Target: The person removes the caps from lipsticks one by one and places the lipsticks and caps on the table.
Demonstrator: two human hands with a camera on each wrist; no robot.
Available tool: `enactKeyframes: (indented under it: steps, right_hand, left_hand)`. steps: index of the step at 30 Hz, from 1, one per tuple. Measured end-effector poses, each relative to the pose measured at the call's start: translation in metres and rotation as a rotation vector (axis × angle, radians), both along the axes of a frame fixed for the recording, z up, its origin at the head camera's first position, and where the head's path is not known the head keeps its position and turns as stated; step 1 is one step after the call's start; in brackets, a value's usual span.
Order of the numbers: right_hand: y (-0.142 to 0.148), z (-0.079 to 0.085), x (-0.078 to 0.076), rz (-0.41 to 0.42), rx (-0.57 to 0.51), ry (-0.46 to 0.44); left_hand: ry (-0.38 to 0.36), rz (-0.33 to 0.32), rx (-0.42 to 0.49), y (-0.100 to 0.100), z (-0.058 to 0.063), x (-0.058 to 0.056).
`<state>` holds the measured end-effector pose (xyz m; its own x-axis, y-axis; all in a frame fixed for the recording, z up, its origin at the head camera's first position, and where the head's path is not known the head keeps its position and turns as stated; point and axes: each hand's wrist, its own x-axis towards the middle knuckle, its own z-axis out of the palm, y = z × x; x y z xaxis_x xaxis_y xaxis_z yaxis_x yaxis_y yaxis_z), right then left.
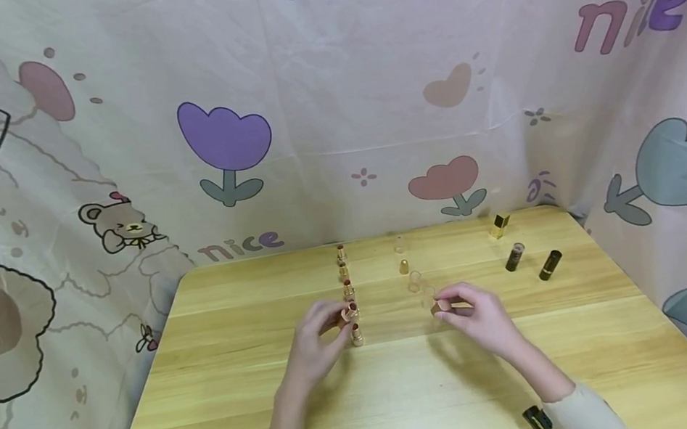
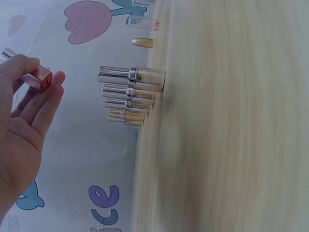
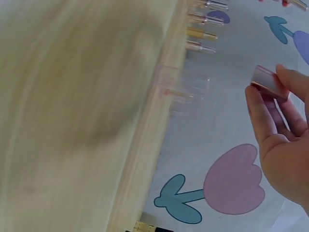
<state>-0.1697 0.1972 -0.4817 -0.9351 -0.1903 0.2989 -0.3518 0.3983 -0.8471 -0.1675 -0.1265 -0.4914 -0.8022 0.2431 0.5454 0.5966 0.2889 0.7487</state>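
My left hand (image 1: pixel 317 344) pinches an uncapped rose-gold lipstick (image 2: pixel 41 77) between thumb and fingers, above the table and close by a row of standing lipsticks. Their red bullets show in the head view, from the nearest lipstick (image 1: pixel 357 336) to the farthest lipstick (image 1: pixel 341 253). Over to the right, my right hand (image 1: pixel 483 318) holds a small rose-gold lipstick cap (image 3: pixel 269 83) by its sides with thumb and fingertips. Just beyond that hand stand clear caps (image 1: pixel 415 280) and a gold cap (image 1: pixel 404 267), roughly in line.
Toward the back right of the wooden table (image 1: pixel 385 414) are a gold-and-black lipstick (image 1: pixel 499 225), a dark tube with a clear top (image 1: pixel 514 257) and a black tube (image 1: pixel 550 265). A printed cloth (image 1: pixel 327 99) hangs behind the table and along both sides.
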Motion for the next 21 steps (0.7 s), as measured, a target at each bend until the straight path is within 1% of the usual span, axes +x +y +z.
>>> enactKeyframes:
  steps: [3,5,7,9,12,16,21]
  right_hand:
    - [0.001,-0.004,0.001,0.026,0.037,0.024]
    - [0.001,-0.007,0.002,0.042,0.055,0.026]
    - [0.001,-0.010,0.004,0.055,0.076,0.010]
    - [0.002,-0.012,0.005,0.069,0.103,-0.011]
    - [0.003,-0.015,0.007,0.084,0.158,-0.048]
    - [0.005,-0.018,0.008,0.118,0.255,-0.044]
    - [0.006,-0.021,0.008,0.166,0.344,-0.054]
  left_hand:
    - [0.001,0.003,-0.040,-0.003,-0.001,0.003]
    - [0.018,0.019,-0.090,-0.004,-0.001,0.005]
    - [0.040,0.036,-0.144,-0.006,-0.001,0.007]
    - [0.039,0.043,-0.192,-0.007,-0.001,0.009]
    - [-0.010,0.030,-0.236,-0.008,0.000,0.012]
    - [-0.115,0.000,-0.276,-0.010,0.000,0.014]
    - [-0.218,-0.056,-0.307,-0.011,-0.002,0.015]
